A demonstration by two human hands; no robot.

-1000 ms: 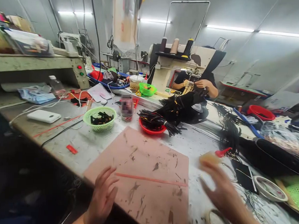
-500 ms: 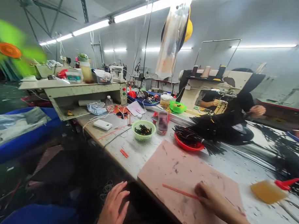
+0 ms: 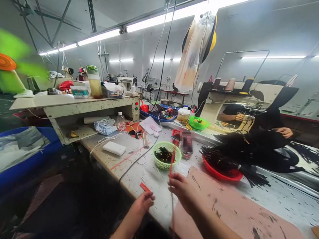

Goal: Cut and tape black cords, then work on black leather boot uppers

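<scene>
On the long grey table (image 3: pixel 136 174), which runs from about 9 o'clock to 3 o'clock across the view, a pink mat (image 3: pixel 232 209) lies at 4 o'clock with dark smears on it. Beyond it, at 2 o'clock, a red bowl (image 3: pixel 220 173) holds a bundle of black strips (image 3: pixel 226 160), and at 12 o'clock stands a green basket (image 3: pixel 165 159) with small dark pieces inside. A white power bank (image 3: pixel 114 148) lies at 10 o'clock. Across the table a co-worker's hand (image 3: pixel 284 131) rests near a sewing machine (image 3: pixel 228 101). The right hand (image 3: pixel 181 190) is near the table edge, its fingers pinched closed on a thin red strip (image 3: pixel 171 168), which stands nearly upright, its top in front of the basket and its lower part hanging below the hand. The left hand (image 3: pixel 144 202) is just beside, at 7 o'clock from the right hand, fingers curled at the table edge; I cannot tell if it holds anything. To handle the strip well, I think the pinch should stay light and the other hand should guide the free end, so it does not twist or bend.
</scene>
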